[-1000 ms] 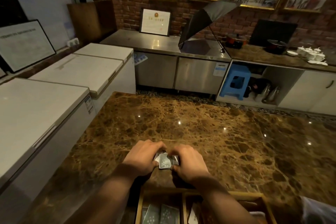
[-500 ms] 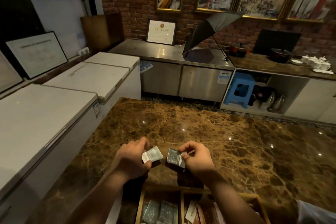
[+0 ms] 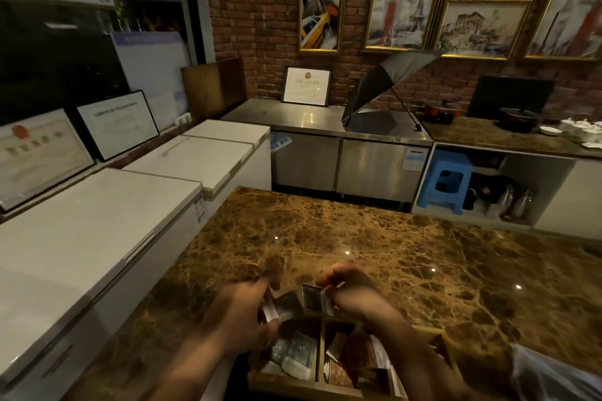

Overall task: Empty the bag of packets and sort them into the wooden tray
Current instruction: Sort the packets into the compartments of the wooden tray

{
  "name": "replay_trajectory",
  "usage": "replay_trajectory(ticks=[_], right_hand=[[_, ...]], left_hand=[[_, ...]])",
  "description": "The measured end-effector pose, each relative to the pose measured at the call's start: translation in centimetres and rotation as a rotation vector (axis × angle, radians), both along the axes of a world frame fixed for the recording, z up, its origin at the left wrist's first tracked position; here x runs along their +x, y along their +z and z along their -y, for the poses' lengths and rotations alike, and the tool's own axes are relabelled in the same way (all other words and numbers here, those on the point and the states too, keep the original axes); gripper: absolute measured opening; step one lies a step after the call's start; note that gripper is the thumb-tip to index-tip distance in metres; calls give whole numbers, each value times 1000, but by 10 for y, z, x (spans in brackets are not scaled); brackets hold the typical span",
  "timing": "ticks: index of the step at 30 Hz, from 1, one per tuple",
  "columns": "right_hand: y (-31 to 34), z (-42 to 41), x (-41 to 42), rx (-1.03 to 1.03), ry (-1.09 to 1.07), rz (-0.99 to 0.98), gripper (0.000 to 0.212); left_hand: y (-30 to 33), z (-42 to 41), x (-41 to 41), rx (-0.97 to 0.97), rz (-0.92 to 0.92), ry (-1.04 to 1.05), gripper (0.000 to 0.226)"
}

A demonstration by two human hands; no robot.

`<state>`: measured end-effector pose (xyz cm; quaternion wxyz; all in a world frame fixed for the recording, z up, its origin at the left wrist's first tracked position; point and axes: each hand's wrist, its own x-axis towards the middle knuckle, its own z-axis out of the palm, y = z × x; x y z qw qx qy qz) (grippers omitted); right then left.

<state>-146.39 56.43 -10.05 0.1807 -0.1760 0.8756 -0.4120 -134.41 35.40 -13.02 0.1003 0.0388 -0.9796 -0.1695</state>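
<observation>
The wooden tray (image 3: 321, 348) sits at the near edge of the marble counter, split by a divider into compartments. Grey packets (image 3: 294, 355) lie in its left compartment and brown ones (image 3: 355, 352) in the right. My left hand (image 3: 242, 309) is blurred just above the tray's left compartment, gripping a small grey packet (image 3: 283, 303). My right hand (image 3: 350, 291) hovers over the tray's far rim and pinches another small grey packet (image 3: 312, 296). A pale bag (image 3: 553, 374) shows at the bottom right corner.
The brown marble counter (image 3: 374, 238) stretches ahead of the tray. White chest freezers (image 3: 97, 221) run along the left. A steel counter with an open umbrella (image 3: 387, 81) and a blue stool (image 3: 448, 181) stand beyond.
My hands pulled the packets apart, one in each hand, then came down and toward me. Now both hang close over the tray, the left one lower and blurred.
</observation>
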Motion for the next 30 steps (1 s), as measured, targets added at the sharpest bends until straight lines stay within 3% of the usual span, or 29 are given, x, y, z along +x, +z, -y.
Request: replay_trajectory(ticks=[5, 8, 11, 14, 16, 21, 23, 27, 30], right_hand=[[5, -3, 9, -90, -6, 9, 33], [4, -1, 14, -102, 27, 72, 37], [-5, 1, 21, -7, 113, 179, 28], [-20, 0, 26, 168, 153, 84, 26], [-21, -5, 24, 136, 99, -2, 25], [5, -47, 8, 6, -88, -238, 10], [13, -73, 1, 63, -166, -318, 9], [17, -123, 1, 168, -341, -317, 11], [11, -152, 14, 233, -345, -313, 18]], left_hand=[[-2, -16, 22, -26, 37, -11, 45], [-4, -21, 33, 1, 78, -19, 51], [0, -21, 41, 69, 82, -11, 58], [9, -12, 43, 106, 41, 35, 40], [14, -5, 41, 102, 15, 73, 31], [18, 1, 29, 114, -26, 158, 34], [18, -7, 18, 139, -26, 156, 37], [16, -35, -2, 74, -28, 78, 43], [15, -67, -12, 32, -59, -63, 45]])
